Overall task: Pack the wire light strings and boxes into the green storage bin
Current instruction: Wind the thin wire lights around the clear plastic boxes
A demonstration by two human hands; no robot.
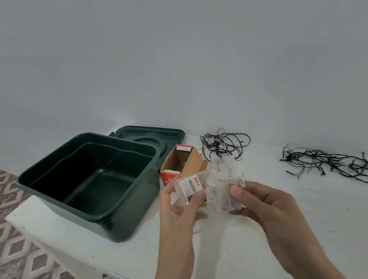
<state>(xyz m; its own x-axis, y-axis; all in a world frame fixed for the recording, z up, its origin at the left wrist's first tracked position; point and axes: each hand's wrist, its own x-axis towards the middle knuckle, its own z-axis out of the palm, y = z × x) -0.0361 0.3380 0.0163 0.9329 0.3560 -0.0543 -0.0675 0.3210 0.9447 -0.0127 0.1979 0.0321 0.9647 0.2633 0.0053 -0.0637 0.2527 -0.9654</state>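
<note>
Left hand [178, 211] and right hand [262, 201] pinched the clear light box [226, 181]; we judged: close squarely, then green bin [140, 203], leftward.

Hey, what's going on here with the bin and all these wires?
A person holds a clear plastic box over the white table, left hand on its labelled end, right hand on its body. The green storage bin stands open, nothing visible inside, its lid behind it. An open cardboard box sits beside the bin. A tangled wire string lies behind that box, a longer wire string farther right.
</note>
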